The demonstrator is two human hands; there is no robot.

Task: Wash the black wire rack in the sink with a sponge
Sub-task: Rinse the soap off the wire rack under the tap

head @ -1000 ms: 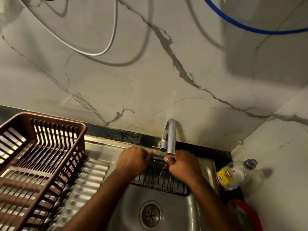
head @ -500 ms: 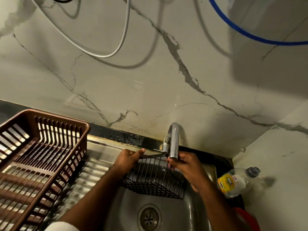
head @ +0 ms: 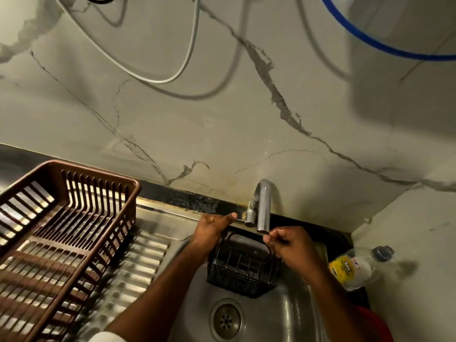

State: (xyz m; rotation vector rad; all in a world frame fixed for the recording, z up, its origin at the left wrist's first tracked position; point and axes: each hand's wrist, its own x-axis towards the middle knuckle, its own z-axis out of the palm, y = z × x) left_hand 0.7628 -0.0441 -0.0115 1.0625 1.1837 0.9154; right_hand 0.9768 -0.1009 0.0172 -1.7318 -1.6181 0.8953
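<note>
Rinsing stage imo, no sponge anywhere in view. Black wire rack (head: 243, 270) was held tilted over the sink (head: 293, 314), right under the tap (head: 263, 206). Left hand (head: 212, 229) was clamped on its left top rim, right hand (head: 287, 245) pinched the right rim w/ wet fingers. Next move prob needs one hand freed to grab a sponge.

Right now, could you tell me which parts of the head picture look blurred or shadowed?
Head view: the ribbed drainboard and the brown dish rack nearest it smear with motion blur; the black wire rack reads fairly sharp; a broad dark shadow covers the wall's upper right; hanging cables cast soft shadows.
</note>
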